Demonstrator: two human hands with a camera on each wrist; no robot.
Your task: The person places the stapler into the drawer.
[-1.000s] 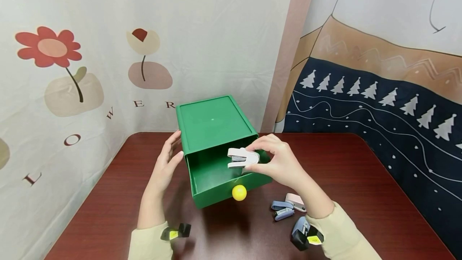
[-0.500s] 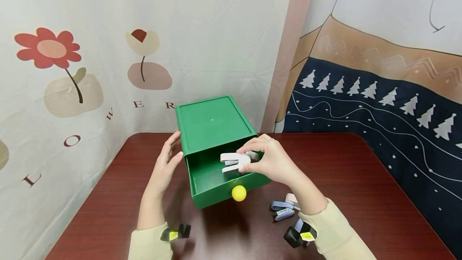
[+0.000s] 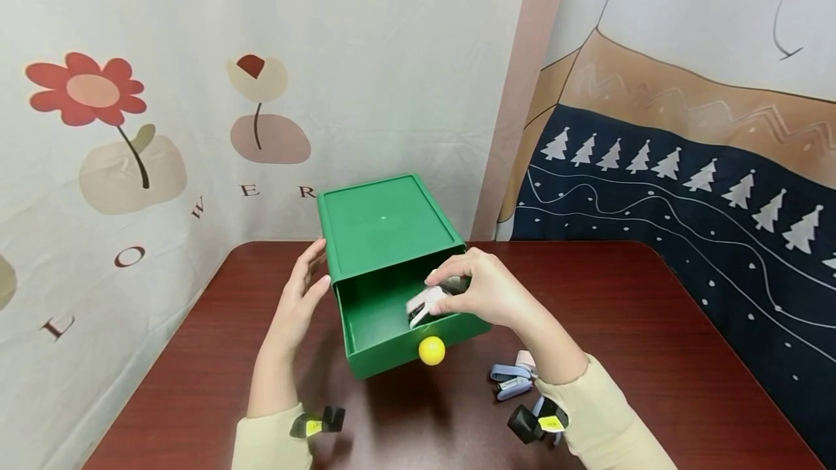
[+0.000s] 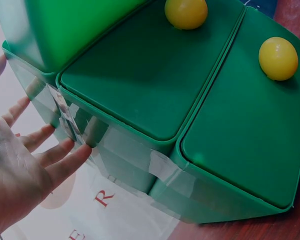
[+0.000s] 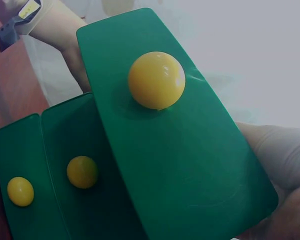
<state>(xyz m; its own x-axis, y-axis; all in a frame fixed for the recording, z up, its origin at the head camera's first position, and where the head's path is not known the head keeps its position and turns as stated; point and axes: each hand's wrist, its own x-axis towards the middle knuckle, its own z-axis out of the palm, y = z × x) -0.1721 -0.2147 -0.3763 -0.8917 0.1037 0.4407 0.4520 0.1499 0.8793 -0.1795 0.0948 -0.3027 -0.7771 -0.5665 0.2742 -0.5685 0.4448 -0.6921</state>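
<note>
A green drawer cabinet (image 3: pixel 382 220) stands on the table, its top drawer (image 3: pixel 392 360) pulled out, with a yellow ball knob (image 3: pixel 432 350) on the front. My right hand (image 3: pixel 486 292) reaches over the drawer's right wall and pinches a white stapler (image 3: pixel 423 303), tilted low inside the drawer. My left hand (image 3: pixel 300 296) lies flat against the cabinet's left side, and its fingers (image 4: pixel 65 155) are straight on the taped wall in the left wrist view. The right wrist view shows the open drawer's front and knob (image 5: pixel 156 80), with part of my right hand (image 5: pixel 285 155) behind it.
A blue stapler (image 3: pixel 511 381) and a pink stapler (image 3: pixel 525 361) lie on the dark red table (image 3: pixel 653 325) beside my right forearm. Two lower drawers with yellow knobs (image 4: pixel 278 58) are shut. Printed cloth hangs close behind the cabinet and along the right.
My right hand has moved down and a little left, bringing the white stapler from above the drawer's rim down into the drawer and tilting it. My left hand has stayed on the cabinet's side.
</note>
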